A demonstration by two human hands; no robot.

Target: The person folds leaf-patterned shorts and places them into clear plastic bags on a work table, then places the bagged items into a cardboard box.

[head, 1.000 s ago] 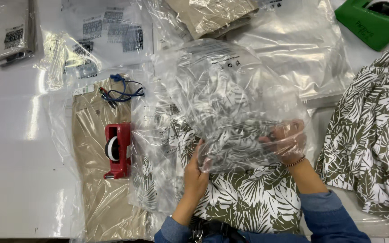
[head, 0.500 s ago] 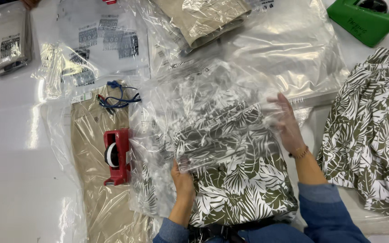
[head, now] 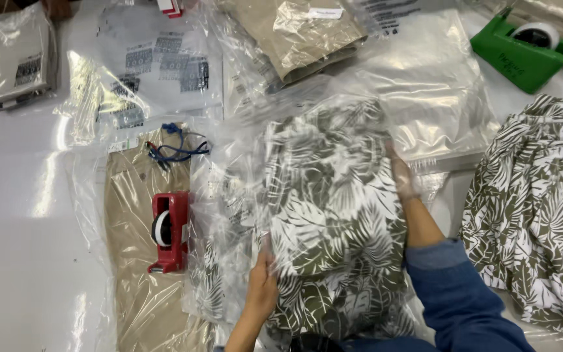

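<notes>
Both hands [head: 263, 287] — leaf-print garment [head: 333, 215] now bagged deeper.

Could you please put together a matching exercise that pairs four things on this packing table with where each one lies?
Things:
1. red tape dispenser
2. green tape dispenser
3. leaf-print garment in a clear bag
4. blue cord

Places:
A. at the far right corner of the table
B. between the left hand and the right hand
C. on the bagged tan garment, near its middle
D. at the top end of the bagged tan garment

Pairs: 1-C, 2-A, 3-B, 4-D
</notes>
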